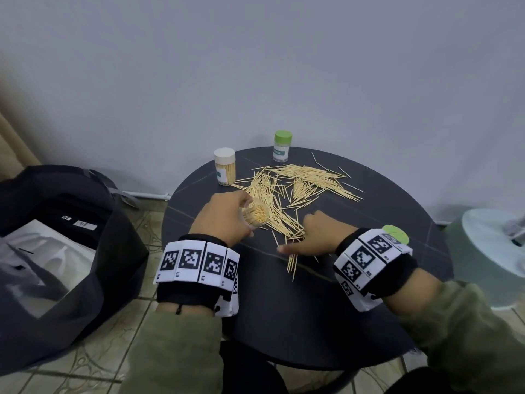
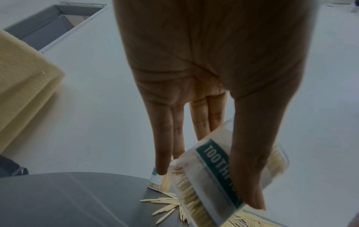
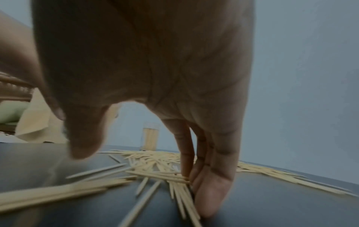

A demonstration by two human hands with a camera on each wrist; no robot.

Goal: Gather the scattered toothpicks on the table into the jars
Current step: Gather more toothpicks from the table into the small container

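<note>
Many toothpicks [image 1: 298, 183] lie scattered over the middle of the round dark table [image 1: 312, 322]. My left hand [image 1: 227, 214] grips an open clear jar [image 1: 255, 213] partly filled with toothpicks; it is tilted above the table's left side, its teal label [image 2: 217, 169] facing the wrist. My right hand [image 1: 301, 234] rests edge-down on the table, its straight fingers [image 3: 211, 184] pressed against a small bunch of toothpicks [image 3: 174, 181], thumb [image 3: 83, 145] lifted. A white-lidded jar [image 1: 224, 166] packed with toothpicks and a green-lidded jar [image 1: 282, 146] stand at the back.
A loose green lid [image 1: 396, 233] lies on the table behind my right wrist. A black bag [image 1: 71, 251] sits on the floor at the left, a pale green round object [image 1: 494, 245] at the right. The wall stands close behind the table.
</note>
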